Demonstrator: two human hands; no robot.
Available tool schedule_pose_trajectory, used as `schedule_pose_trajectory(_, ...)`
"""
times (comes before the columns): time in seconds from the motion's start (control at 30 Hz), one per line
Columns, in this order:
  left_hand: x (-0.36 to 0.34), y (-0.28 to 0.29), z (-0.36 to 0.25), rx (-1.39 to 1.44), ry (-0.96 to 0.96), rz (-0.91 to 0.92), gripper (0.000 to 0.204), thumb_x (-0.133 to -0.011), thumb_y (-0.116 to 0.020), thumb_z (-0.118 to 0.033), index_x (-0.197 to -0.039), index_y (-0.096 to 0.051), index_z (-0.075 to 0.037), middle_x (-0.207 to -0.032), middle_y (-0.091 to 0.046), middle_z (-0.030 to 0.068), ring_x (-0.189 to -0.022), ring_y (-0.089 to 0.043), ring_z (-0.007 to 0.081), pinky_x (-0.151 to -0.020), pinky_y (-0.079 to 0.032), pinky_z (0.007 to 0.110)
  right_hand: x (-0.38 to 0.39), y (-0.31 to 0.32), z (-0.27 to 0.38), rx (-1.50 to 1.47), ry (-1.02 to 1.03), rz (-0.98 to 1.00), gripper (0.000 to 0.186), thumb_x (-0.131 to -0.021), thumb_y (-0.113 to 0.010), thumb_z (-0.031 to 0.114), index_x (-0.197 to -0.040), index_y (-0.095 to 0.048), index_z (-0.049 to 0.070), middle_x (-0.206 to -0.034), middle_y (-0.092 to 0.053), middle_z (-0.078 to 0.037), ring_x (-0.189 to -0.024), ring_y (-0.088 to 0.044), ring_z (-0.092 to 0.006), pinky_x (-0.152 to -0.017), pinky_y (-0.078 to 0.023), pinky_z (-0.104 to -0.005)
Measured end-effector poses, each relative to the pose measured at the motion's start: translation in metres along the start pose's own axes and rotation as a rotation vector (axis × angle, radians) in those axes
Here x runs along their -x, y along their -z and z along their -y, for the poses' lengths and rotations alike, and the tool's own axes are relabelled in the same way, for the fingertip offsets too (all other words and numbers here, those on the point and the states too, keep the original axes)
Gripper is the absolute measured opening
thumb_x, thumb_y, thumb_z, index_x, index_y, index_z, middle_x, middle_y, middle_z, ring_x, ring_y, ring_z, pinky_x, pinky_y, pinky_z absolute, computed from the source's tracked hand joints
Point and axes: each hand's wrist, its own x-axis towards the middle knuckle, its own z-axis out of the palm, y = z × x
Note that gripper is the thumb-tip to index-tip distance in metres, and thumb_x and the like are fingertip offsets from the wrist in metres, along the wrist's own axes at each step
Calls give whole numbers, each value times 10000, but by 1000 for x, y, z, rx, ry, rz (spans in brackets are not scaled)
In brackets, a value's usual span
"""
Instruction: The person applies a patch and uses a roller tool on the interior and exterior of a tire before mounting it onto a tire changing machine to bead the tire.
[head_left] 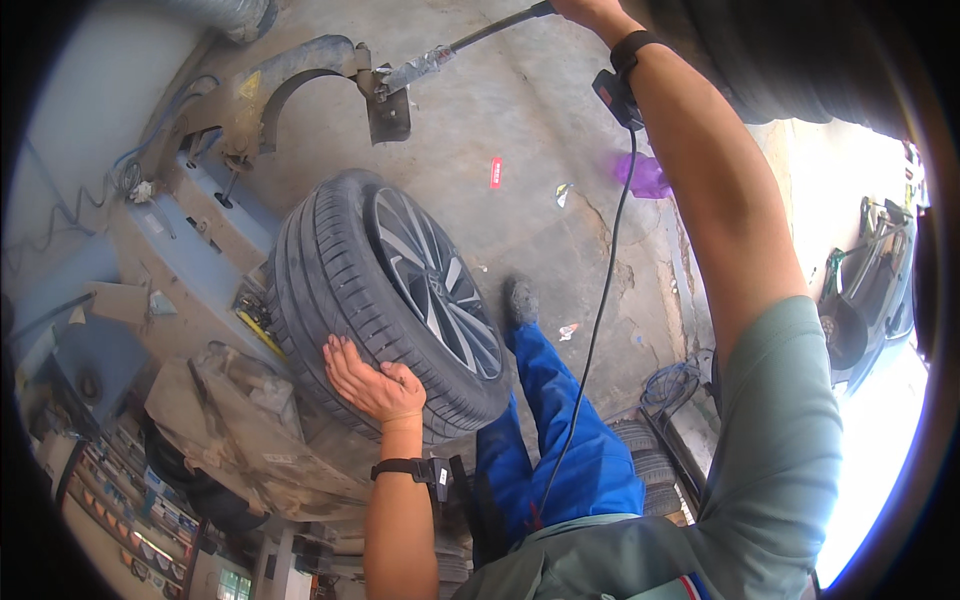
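My left hand (370, 382) lies flat on the tread of a car tire (335, 270), its fingers stretched out. The tire is mounted on a black and silver alloy wheel (437, 285) and stands tilted in front of my legs, beside a tire changer (175, 250). At the top edge my right hand (595, 12), partly cut off, is closed round the black end of a long metal lever (470, 40). That lever runs to the curved arm (290, 70) of the machine, which carries a dark metal blade (389, 118). Blade and tire are apart.
A black cable (608, 270) hangs from my right wrist device. On the concrete lie a purple plastic bag (643, 176) and a red label (496, 172). Stacked tires (645, 460) stand behind my legs, and dark tires (770, 50) at the upper right. A car (870, 300) is outside.
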Motion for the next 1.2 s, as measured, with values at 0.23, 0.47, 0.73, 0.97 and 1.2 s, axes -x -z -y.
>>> schedule_pose_trajectory(0.23,2,-6,1,34,-39,-30,579,-901,-420,-231,-1377,-481,93,-1420,-513,291,-1341,-474,497,-1141,-344,594,-41,-4,-43,129,-29,-53,160,-845,-658,202,-830,-813,165,-812,-743,-105,-792,-732,-332,-675,-581,-425)
schedule_pose_trajectory(0.47,0,-3,-1,11,1,2,606,-866,-424,-230,-1381,-485,83,-1445,-503,276,-1375,-465,460,-1153,-344,581,-85,1,-57,336,33,7,120,-809,-692,160,-758,-800,159,-757,-734,-81,-764,-736,-298,-631,-571,-416)
schedule_pose_trajectory(0.73,4,-6,-1,24,20,4,619,-854,-426,-237,-1381,-485,83,-1445,-506,268,-1393,-454,444,-1164,-330,571,-133,-22,-88,792,228,98,175,-851,-672,108,-758,-805,174,-774,-753,-27,-760,-736,-258,-598,-554,-392)
schedule_pose_trajectory(0.97,-5,-6,-5,30,3,-14,596,-872,-427,-219,-1379,-473,91,-1450,-489,283,-1384,-441,477,-1162,-322,579,-88,22,-59,328,49,-101,202,-888,-631,117,-753,-782,105,-753,-729,-86,-752,-729,-258,-581,-538,-418)
schedule_pose_trajectory(1.2,-2,-6,-7,20,-4,-32,604,-870,-442,-210,-1394,-464,92,-1462,-487,278,-1389,-439,469,-1167,-315,578,3,75,-12,-784,-359,-125,454,-902,-646,395,-744,-717,-25,-652,-694,-141,-619,-690,-239,-632,-548,-388)
